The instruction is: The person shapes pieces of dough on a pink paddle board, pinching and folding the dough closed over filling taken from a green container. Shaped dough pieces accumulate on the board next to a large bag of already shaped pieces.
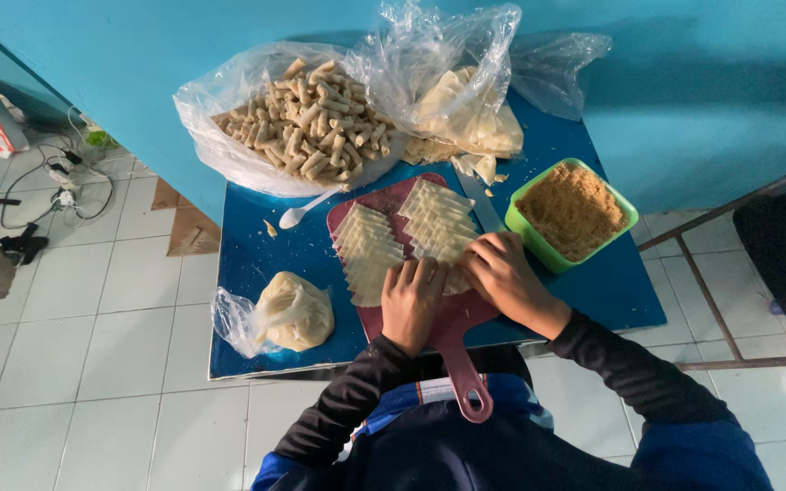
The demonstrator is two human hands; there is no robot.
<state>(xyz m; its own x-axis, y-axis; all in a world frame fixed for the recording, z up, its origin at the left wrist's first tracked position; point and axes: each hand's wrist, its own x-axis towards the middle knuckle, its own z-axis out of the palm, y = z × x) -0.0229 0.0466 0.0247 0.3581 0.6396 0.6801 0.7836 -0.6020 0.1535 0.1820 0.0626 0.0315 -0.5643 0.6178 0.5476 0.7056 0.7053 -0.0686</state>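
Note:
A dark red cutting board (455,324) lies on a blue table (256,238), its handle toward me. Two rows of overlapping pale square wrappers (367,250) are spread across it. My left hand (411,303) rests on the near end of the board with fingers curled down on a wrapper. My right hand (505,278) sits beside it, fingertips pressing the same spot. What lies under the fingers is hidden. Both sleeves are black.
A green tub of brown crumbly filling (573,212) stands right of the board. At the back, a clear bag holds several rolled pieces (313,123); another bag holds wrappers (466,114). A white spoon (307,210) and a bagged dough lump (293,314) lie left. A knife (478,202) lies by the tub.

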